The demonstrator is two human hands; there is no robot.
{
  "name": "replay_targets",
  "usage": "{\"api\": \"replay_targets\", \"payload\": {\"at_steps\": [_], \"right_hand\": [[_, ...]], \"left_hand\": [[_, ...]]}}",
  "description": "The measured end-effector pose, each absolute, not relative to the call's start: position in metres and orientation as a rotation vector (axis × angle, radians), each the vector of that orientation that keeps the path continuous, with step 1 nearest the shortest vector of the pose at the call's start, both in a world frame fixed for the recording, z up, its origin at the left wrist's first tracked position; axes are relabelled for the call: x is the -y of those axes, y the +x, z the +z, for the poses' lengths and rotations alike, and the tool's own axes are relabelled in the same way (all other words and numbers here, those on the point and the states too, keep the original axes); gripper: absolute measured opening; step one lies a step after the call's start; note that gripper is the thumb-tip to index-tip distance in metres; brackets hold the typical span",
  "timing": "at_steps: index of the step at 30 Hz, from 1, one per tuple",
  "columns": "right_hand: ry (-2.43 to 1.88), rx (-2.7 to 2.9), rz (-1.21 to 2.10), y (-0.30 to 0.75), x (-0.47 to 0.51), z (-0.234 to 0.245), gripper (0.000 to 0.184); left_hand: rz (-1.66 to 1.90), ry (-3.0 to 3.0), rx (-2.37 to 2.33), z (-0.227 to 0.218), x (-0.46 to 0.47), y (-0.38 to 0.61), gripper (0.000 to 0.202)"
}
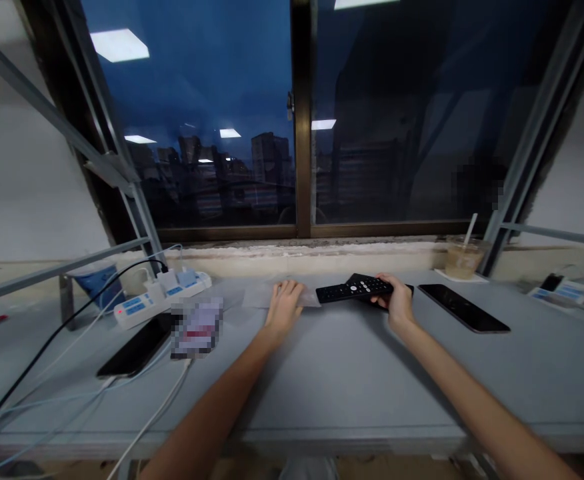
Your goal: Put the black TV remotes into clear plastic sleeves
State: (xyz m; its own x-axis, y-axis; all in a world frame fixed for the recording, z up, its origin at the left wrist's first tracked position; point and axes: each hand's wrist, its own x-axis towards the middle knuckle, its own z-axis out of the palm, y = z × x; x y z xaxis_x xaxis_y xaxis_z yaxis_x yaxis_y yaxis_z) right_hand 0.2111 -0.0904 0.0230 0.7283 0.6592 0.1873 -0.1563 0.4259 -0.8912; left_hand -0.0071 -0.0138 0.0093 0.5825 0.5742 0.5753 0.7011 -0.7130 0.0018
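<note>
My right hand (pixel 397 301) is closed around a black remote control (pixel 355 289), holding it just above the grey table (pixel 322 373) near the window sill. A second dark remote (pixel 408 290) seems to lie under it. My left hand (pixel 285 303) rests with fingers spread flat on a clear plastic bag (pixel 257 295) lying on the table, just left of the remote.
A white power strip (pixel 162 297) with plugs and cables sits at the left, beside a black phone (pixel 135 347) and a blurred item (pixel 197 327). Another black phone (pixel 465 308) lies at the right. A plastic cup with a straw (pixel 462 257) stands on the sill.
</note>
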Motion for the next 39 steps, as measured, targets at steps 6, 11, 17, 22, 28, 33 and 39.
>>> {"api": "replay_targets", "payload": {"at_steps": [6, 11, 17, 22, 28, 33, 39], "right_hand": [[-1.093, 0.672, 0.57, 0.208, 0.093, 0.023, 0.021], [-1.148, 0.84, 0.606, 0.203, 0.094, 0.022, 0.024], [-1.201, 1.083, 0.786, 0.196, 0.094, 0.017, 0.037], [-1.022, 1.223, 1.272, 0.185, 0.099, 0.016, 0.045], [-1.0, 1.342, 1.283, 0.178, 0.104, 0.013, 0.049], [-0.935, 1.353, 1.422, 0.171, 0.106, 0.012, 0.05], [-0.875, 1.234, 1.331, 0.169, 0.103, 0.018, 0.045]], "left_hand": [[-0.842, -2.642, 0.972, 0.01, 0.02, -0.003, 0.028], [-0.777, -2.745, 0.918, 0.009, 0.021, 0.0, 0.023], [-0.708, -2.769, 1.062, 0.01, 0.024, 0.003, 0.022], [-0.731, -2.716, 1.102, 0.015, 0.028, 0.002, 0.021], [-0.74, -2.69, 0.953, 0.021, 0.036, 0.002, 0.015], [-0.759, -2.653, 0.821, 0.02, 0.042, 0.006, 0.017], [-0.901, -2.65, 0.753, 0.016, 0.041, 0.008, 0.04]]}}
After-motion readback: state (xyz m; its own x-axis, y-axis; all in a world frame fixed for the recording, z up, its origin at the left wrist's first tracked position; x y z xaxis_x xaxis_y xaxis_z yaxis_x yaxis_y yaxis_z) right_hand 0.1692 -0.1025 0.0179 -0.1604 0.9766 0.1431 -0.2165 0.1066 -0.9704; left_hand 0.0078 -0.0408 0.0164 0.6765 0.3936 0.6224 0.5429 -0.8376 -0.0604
